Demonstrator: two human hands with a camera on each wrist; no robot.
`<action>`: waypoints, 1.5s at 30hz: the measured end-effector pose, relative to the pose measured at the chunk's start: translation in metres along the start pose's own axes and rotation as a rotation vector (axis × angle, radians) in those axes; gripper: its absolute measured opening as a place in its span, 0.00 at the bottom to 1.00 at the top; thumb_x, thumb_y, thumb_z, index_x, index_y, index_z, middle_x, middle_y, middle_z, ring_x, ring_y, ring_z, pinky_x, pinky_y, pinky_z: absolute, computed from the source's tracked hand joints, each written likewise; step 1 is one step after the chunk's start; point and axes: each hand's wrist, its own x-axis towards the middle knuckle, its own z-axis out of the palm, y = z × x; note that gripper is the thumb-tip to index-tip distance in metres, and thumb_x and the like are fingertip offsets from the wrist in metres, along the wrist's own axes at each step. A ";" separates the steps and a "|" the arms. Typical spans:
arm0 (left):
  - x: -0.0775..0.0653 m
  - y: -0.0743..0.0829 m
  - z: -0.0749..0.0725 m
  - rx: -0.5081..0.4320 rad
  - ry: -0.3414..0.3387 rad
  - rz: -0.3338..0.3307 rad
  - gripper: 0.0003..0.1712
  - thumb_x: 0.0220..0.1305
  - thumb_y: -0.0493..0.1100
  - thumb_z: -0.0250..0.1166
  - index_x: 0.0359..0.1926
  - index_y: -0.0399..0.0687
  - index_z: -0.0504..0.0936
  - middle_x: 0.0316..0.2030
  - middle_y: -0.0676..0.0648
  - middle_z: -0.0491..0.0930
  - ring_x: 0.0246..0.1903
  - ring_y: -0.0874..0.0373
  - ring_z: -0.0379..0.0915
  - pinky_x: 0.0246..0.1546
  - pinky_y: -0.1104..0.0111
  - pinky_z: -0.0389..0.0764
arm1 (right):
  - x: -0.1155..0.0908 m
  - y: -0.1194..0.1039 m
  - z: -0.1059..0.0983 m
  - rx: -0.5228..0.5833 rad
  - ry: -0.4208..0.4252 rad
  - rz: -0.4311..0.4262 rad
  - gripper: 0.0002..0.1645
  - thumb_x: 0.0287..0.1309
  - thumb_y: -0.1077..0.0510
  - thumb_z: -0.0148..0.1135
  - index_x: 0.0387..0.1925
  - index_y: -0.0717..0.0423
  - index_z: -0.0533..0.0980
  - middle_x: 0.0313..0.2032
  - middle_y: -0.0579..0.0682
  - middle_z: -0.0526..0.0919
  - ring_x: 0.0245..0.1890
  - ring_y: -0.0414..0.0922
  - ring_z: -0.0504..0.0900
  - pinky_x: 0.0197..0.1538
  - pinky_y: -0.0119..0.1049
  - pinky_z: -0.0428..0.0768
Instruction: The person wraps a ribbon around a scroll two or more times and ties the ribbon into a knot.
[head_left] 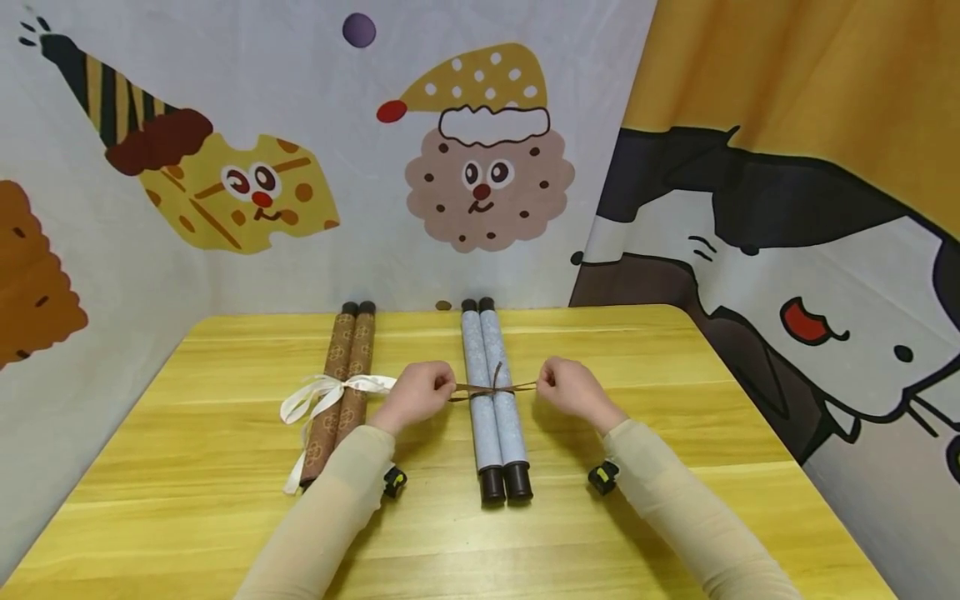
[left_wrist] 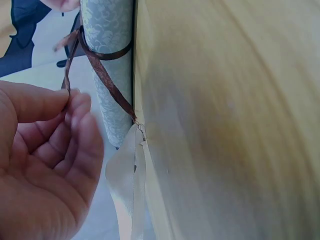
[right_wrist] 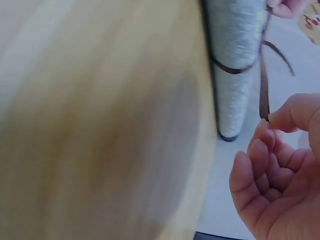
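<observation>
A pale blue scroll, rolled from both ends into two rolls side by side, lies on the table with dark brown end knobs. Round its middle runs a thin brown ribbon, crossed at the top with one loose end sticking up. My left hand pinches one part of this ribbon between thumb and forefinger, left of the scroll. On the other side, my right hand pinches the opposite part the same way. Both stretches look fairly straight in the head view. The remaining fingers of each hand curl loosely, as the wrist views show.
Left of my left hand lies a brown patterned scroll, tied with a white ribbon in a bow. My left forearm overlaps its near end. The yellow wooden table ends at a cartoon-printed cloth behind.
</observation>
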 end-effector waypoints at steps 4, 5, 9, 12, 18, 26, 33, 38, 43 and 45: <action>-0.001 0.001 -0.001 -0.033 0.047 -0.065 0.04 0.67 0.37 0.63 0.40 0.41 0.81 0.30 0.49 0.80 0.28 0.56 0.75 0.35 0.60 0.78 | 0.000 -0.002 -0.010 0.089 0.022 0.040 0.05 0.63 0.61 0.57 0.35 0.60 0.75 0.28 0.50 0.77 0.27 0.45 0.73 0.35 0.41 0.74; -0.001 0.002 -0.001 -0.038 0.059 -0.077 0.07 0.68 0.38 0.63 0.44 0.39 0.80 0.33 0.47 0.82 0.30 0.55 0.77 0.38 0.59 0.79 | 0.000 -0.003 -0.013 0.108 0.028 0.049 0.06 0.65 0.60 0.58 0.37 0.61 0.75 0.29 0.51 0.78 0.29 0.46 0.74 0.36 0.42 0.75; -0.004 0.006 -0.004 -0.051 0.086 -0.093 0.16 0.68 0.39 0.64 0.53 0.35 0.78 0.40 0.42 0.82 0.36 0.51 0.79 0.43 0.56 0.79 | -0.002 -0.003 -0.017 0.160 0.025 0.070 0.12 0.68 0.57 0.59 0.43 0.64 0.76 0.35 0.54 0.81 0.35 0.49 0.79 0.42 0.47 0.78; -0.007 0.010 -0.003 -0.059 0.053 -0.087 0.17 0.68 0.38 0.63 0.53 0.32 0.77 0.39 0.42 0.82 0.36 0.51 0.79 0.42 0.57 0.79 | -0.002 -0.002 -0.013 0.181 -0.017 0.071 0.14 0.68 0.56 0.59 0.45 0.65 0.76 0.38 0.56 0.82 0.39 0.51 0.80 0.46 0.49 0.78; -0.012 0.024 0.006 -0.111 -0.129 -0.133 0.22 0.67 0.41 0.65 0.54 0.27 0.75 0.31 0.46 0.80 0.27 0.57 0.75 0.34 0.62 0.79 | -0.002 -0.006 0.006 0.255 -0.184 0.076 0.20 0.69 0.54 0.58 0.51 0.68 0.76 0.38 0.54 0.84 0.38 0.48 0.82 0.44 0.43 0.80; -0.011 0.025 0.015 -0.217 -0.229 -0.176 0.18 0.61 0.41 0.69 0.44 0.31 0.77 0.23 0.48 0.77 0.20 0.60 0.69 0.23 0.68 0.72 | 0.000 -0.029 0.020 0.437 -0.331 0.069 0.19 0.69 0.58 0.60 0.51 0.71 0.75 0.31 0.52 0.82 0.29 0.44 0.82 0.33 0.38 0.83; -0.015 0.019 0.012 -0.196 -0.199 -0.203 0.20 0.57 0.38 0.71 0.46 0.32 0.76 0.19 0.49 0.73 0.16 0.60 0.63 0.22 0.68 0.67 | 0.003 -0.040 0.027 0.432 -0.339 0.024 0.12 0.68 0.58 0.60 0.43 0.66 0.77 0.29 0.50 0.82 0.28 0.44 0.82 0.33 0.37 0.82; -0.019 0.017 0.009 -0.189 -0.192 -0.196 0.17 0.55 0.37 0.72 0.41 0.33 0.76 0.20 0.49 0.74 0.17 0.61 0.64 0.23 0.68 0.68 | 0.005 -0.043 0.030 0.407 -0.330 -0.003 0.10 0.69 0.59 0.60 0.40 0.64 0.76 0.28 0.49 0.81 0.28 0.43 0.82 0.33 0.37 0.82; -0.022 0.014 0.008 -0.168 -0.192 -0.176 0.17 0.55 0.37 0.73 0.41 0.33 0.76 0.22 0.48 0.76 0.18 0.60 0.66 0.24 0.68 0.70 | 0.004 -0.046 0.031 0.403 -0.334 0.000 0.10 0.69 0.59 0.60 0.41 0.65 0.77 0.28 0.49 0.81 0.28 0.43 0.83 0.33 0.37 0.82; -0.023 0.012 0.007 -0.156 -0.194 -0.165 0.17 0.56 0.38 0.73 0.41 0.33 0.77 0.24 0.48 0.76 0.20 0.60 0.68 0.26 0.67 0.72 | 0.003 -0.048 0.031 0.412 -0.336 0.006 0.11 0.69 0.59 0.60 0.41 0.65 0.77 0.28 0.50 0.81 0.28 0.44 0.82 0.33 0.38 0.82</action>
